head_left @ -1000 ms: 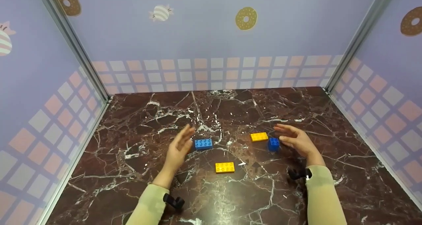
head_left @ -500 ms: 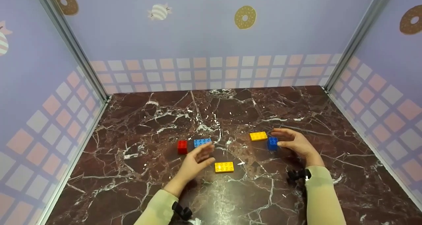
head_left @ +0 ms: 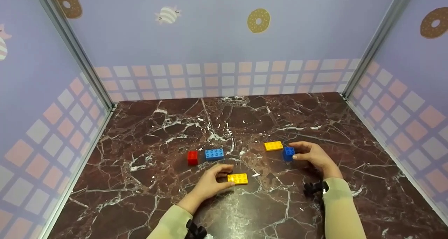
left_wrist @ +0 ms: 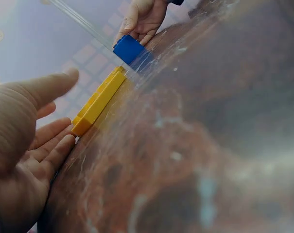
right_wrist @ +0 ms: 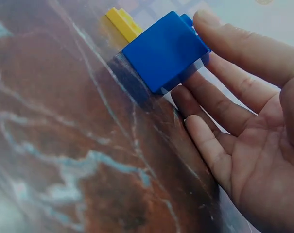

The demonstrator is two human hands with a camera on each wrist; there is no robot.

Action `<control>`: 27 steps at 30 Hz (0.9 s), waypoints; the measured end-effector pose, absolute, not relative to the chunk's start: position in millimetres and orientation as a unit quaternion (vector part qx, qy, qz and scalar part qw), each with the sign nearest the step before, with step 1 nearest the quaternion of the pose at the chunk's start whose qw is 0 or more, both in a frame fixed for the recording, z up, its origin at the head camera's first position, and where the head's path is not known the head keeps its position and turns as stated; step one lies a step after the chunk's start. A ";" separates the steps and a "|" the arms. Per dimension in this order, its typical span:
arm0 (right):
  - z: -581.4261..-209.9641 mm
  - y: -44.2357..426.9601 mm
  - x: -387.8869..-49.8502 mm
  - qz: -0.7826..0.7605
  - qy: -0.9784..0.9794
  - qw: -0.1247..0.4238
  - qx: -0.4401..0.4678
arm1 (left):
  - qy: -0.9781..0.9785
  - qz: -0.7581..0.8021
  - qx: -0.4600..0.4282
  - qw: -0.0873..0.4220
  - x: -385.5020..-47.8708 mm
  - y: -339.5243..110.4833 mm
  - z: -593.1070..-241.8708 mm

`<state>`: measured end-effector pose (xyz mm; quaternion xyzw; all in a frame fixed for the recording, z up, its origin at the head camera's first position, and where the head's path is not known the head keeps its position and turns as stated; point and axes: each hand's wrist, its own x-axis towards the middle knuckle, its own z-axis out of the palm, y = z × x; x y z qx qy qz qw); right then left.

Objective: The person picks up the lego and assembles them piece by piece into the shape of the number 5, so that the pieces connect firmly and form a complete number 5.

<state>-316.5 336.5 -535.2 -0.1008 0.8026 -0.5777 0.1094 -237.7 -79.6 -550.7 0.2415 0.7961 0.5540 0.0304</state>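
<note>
Head view faces forward and down; wrist views, close and low, share the dark-blue block (head_left: 288,154).

I have my bare left hand (head_left: 210,184) low by the dark red-brown marbled surface (head_left: 122,197), about midway between its left and right edges; the forearm, in a pale yellow-green sleeve (head_left: 171,222), slants inward. Its thumb (left_wrist: 44,90) stretches straight, apart from the loosely extended fingers (left_wrist: 59,150). My bare right hand (head_left: 313,155) lies nearer the right edge, angled inward from an almost straight forearm, its thumb (right_wrist: 249,48) and lightly bent fingers (right_wrist: 219,104) spread apart.
</note>
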 end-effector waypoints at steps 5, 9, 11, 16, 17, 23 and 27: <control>-534.1 336.1 -313.6 -0.555 0.820 0.103 -0.094 | 0.831 0.488 0.265 0.016 -236.4 -78.9 -549.3; -530.7 334.0 -314.1 -0.540 0.830 0.097 -0.097 | 0.852 0.444 0.277 -0.002 -237.0 -80.0 -545.9; -529.7 332.9 -314.9 -0.535 0.834 0.094 -0.095 | 0.858 0.432 0.276 -0.009 -237.6 -80.4 -544.6; -531.9 332.3 -316.5 -0.515 0.848 0.091 -0.088 | 0.865 0.420 0.274 -0.016 -237.1 -80.5 -544.3; -533.1 332.3 -316.9 -0.513 0.850 0.090 -0.086 | 0.865 0.419 0.274 -0.017 -236.7 -80.5 -544.4; -535.9 332.6 -317.2 -0.499 0.859 0.082 -0.084 | 0.875 0.399 0.274 -0.022 -234.1 -80.5 -545.7; -535.3 332.2 -315.7 -0.499 0.859 0.080 -0.082 | 0.878 0.389 0.279 -0.023 -233.2 -80.8 -547.0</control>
